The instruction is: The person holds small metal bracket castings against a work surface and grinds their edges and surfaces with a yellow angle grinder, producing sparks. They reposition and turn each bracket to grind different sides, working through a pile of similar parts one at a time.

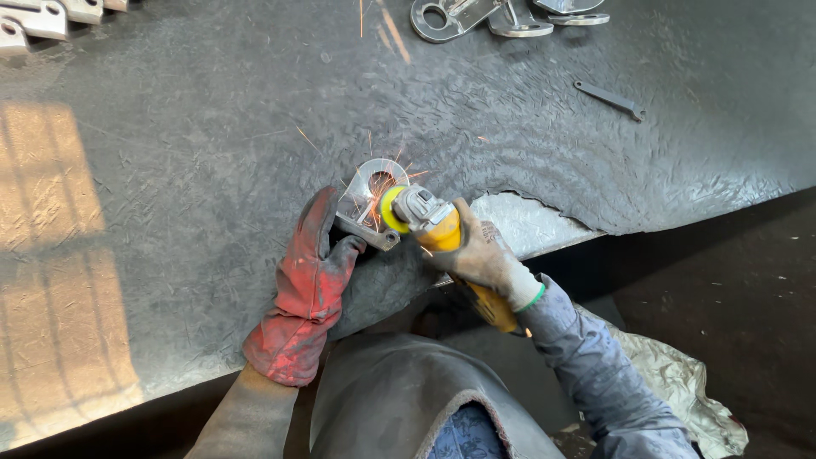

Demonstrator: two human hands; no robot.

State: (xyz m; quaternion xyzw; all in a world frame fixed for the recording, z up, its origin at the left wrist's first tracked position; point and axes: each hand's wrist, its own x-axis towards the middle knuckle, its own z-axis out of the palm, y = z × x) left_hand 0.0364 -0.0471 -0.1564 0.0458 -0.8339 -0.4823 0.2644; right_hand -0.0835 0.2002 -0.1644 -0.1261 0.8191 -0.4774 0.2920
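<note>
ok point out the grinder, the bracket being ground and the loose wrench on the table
angle grinder (425, 217), head view, on its grey gear head
metal bracket (364, 195), head view, on its flat face
wrench (609, 99), head view, on its handle

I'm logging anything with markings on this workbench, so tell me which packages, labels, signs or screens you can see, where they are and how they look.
No packages, signs or screens show.
Small dark printed marking: on the back of the pale grey work glove on the right hand, which grips the yellow angle grinder; too small to make out.
Red leather glove on the left hand: no label visible.
</note>
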